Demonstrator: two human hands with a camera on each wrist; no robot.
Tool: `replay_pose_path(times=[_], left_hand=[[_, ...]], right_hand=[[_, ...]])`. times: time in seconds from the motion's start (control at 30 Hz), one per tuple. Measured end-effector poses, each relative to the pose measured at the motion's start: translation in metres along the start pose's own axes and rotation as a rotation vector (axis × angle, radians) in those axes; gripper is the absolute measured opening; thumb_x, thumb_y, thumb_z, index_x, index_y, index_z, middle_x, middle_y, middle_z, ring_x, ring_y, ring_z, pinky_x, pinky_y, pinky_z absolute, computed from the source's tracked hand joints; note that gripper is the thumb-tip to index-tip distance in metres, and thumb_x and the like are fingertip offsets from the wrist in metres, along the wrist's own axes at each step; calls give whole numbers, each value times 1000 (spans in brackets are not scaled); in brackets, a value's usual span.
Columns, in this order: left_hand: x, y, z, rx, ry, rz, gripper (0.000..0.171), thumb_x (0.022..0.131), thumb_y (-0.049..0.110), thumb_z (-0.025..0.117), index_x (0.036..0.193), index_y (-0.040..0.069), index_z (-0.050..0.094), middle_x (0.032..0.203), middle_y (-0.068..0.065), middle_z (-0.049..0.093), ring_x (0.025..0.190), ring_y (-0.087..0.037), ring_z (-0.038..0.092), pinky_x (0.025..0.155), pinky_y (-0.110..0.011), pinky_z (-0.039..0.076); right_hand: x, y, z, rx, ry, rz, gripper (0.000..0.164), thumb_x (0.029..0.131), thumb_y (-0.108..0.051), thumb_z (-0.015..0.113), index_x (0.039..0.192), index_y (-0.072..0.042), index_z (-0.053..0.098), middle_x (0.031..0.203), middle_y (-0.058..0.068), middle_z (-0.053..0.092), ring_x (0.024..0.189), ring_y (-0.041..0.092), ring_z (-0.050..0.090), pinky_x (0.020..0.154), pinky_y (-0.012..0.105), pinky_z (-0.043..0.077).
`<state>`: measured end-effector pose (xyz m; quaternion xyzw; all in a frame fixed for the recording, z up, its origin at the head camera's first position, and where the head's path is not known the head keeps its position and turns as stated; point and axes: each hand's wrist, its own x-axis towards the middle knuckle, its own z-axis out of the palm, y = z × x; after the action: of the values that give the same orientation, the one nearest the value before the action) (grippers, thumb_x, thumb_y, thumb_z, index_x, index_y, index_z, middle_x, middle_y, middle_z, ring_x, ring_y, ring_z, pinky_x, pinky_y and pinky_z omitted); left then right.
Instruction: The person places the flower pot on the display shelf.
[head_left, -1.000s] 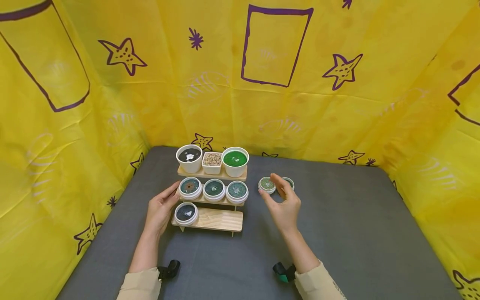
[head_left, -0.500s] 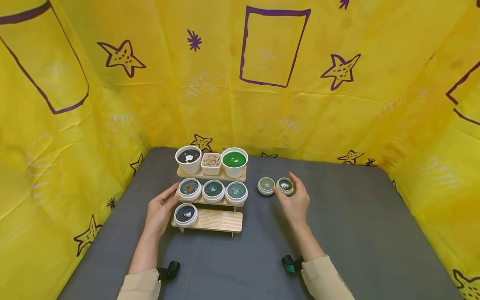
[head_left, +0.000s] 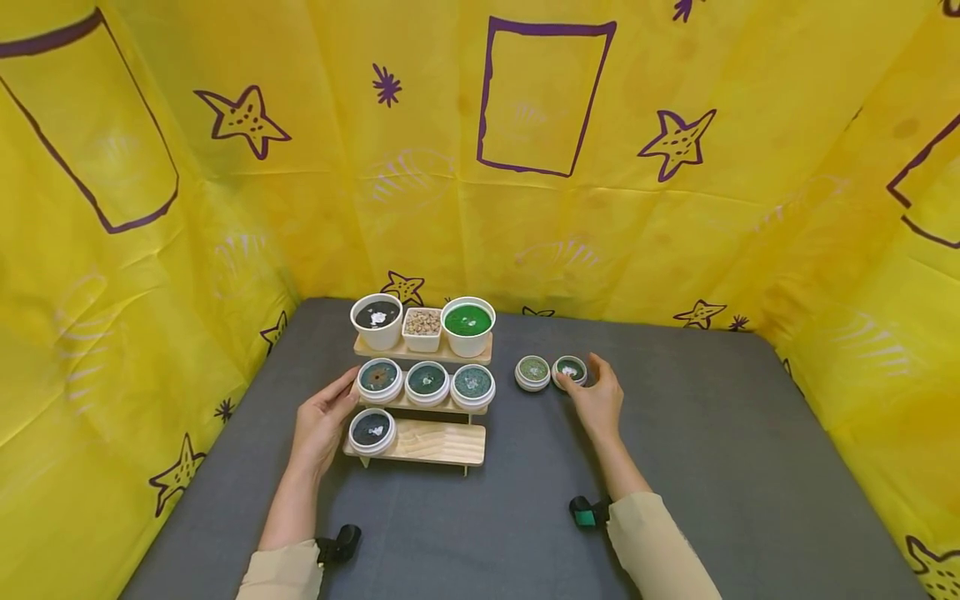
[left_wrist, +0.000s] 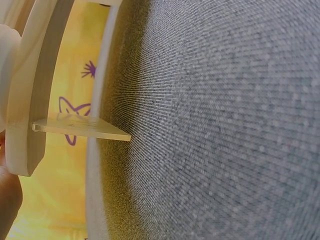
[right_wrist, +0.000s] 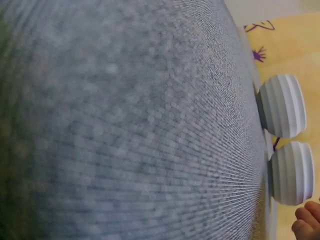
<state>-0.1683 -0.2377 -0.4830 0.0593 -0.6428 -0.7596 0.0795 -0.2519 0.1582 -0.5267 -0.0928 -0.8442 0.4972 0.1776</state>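
Observation:
At the left end of the middle shelf of a wooden tiered stand (head_left: 442,442), my left hand (head_left: 318,425) holds the shelf's end between thumb and fingers, beside a small white pot (head_left: 379,381) with a brown-spotted teal top. The left wrist view shows only part of that hand, by the plank's edge (left_wrist: 25,125). My right hand (head_left: 597,404) is around a small dark-green-topped pot (head_left: 570,372) on the table, thumb at its near side and fingers at its right. In the right wrist view the fingers (right_wrist: 307,222) appear slightly apart from the ribbed pot (right_wrist: 292,172).
A light-green-topped pot (head_left: 532,372) stands just left of the right hand's pot. Two more pots share the middle shelf; one dark pot (head_left: 372,430) is on the lowest. Two tubs and a square cup (head_left: 422,330) top the stand. Yellow cloth (head_left: 420,208) walls the grey table.
My right hand has moved right, from the light-green-topped pot to the dark-green-topped one, and its thumb has come over that pot's near edge. My left hand stays at the stand.

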Motion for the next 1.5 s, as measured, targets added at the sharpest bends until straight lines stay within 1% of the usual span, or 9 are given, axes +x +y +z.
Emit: replay_pose_path(times=[0.2, 0.3, 0.43, 0.53, 0.87, 1.03, 1.2, 1.43, 1.5], left_hand=[[0, 0, 0, -2, -4, 3, 51, 98, -2, 55, 144, -14, 38, 107, 28, 67, 107, 14, 60, 93, -6, 50], [0, 0, 0, -5, -6, 4, 51, 97, -2, 55, 144, -15, 38, 107, 28, 67, 107, 14, 60, 92, -5, 50], [0, 1, 0, -7, -7, 2, 51, 97, -1, 56, 144, -14, 38, 108, 28, 67, 107, 14, 60, 94, -6, 50], [0, 1, 0, -4, -6, -1, 52, 97, 1, 57, 144, -13, 39, 108, 27, 67, 108, 13, 60, 96, -8, 50], [0, 1, 1, -12, 0, -4, 49, 97, -5, 53, 144, -13, 38, 107, 27, 68, 107, 14, 60, 95, -6, 49], [0, 0, 0, -19, 2, 0, 49, 97, -6, 52, 144, -14, 38, 107, 27, 68, 107, 14, 60, 95, -6, 49], [-1, -1, -1, -22, 4, -3, 53, 97, 0, 58, 144, -13, 39, 108, 27, 68, 108, 13, 60, 99, -10, 50], [0, -1, 0, -22, -5, 8, 50, 97, -4, 54, 144, -14, 38, 108, 27, 68, 107, 13, 60, 92, -5, 50], [0, -1, 0, -19, -3, 5, 50, 97, -4, 54, 144, -14, 38, 108, 27, 68, 107, 13, 60, 93, -5, 50]], right_hand=[[2, 6, 1, -25, -62, 52, 77, 78, -33, 83, 140, -2, 51, 139, 21, 57, 129, 37, 54, 111, 49, 43], [1, 6, 2, -30, -72, 48, 75, 78, -32, 83, 139, 0, 52, 136, 23, 59, 126, 38, 56, 109, 50, 45], [3, 7, 5, -51, -51, 9, 72, 77, -28, 83, 136, 2, 55, 129, 25, 63, 118, 40, 60, 103, 52, 47], [4, 8, 7, -71, -37, -7, 70, 76, -28, 84, 134, 2, 56, 127, 25, 64, 117, 40, 60, 102, 52, 47], [5, 8, 7, -73, -54, 3, 66, 78, -26, 83, 132, 2, 57, 125, 25, 64, 115, 39, 61, 100, 51, 47], [5, 8, 8, -71, -35, 0, 66, 77, -24, 83, 132, 2, 58, 123, 25, 65, 113, 39, 62, 99, 51, 48], [4, 8, 10, -64, -16, 4, 66, 76, -23, 84, 131, 3, 59, 122, 25, 66, 112, 39, 63, 98, 51, 49], [5, 7, 9, -49, 12, 22, 65, 75, -22, 84, 130, 3, 59, 120, 26, 67, 109, 40, 63, 97, 51, 49], [5, 7, 8, -45, 26, 25, 65, 75, -22, 84, 130, 4, 59, 119, 27, 67, 108, 41, 63, 96, 52, 49]])
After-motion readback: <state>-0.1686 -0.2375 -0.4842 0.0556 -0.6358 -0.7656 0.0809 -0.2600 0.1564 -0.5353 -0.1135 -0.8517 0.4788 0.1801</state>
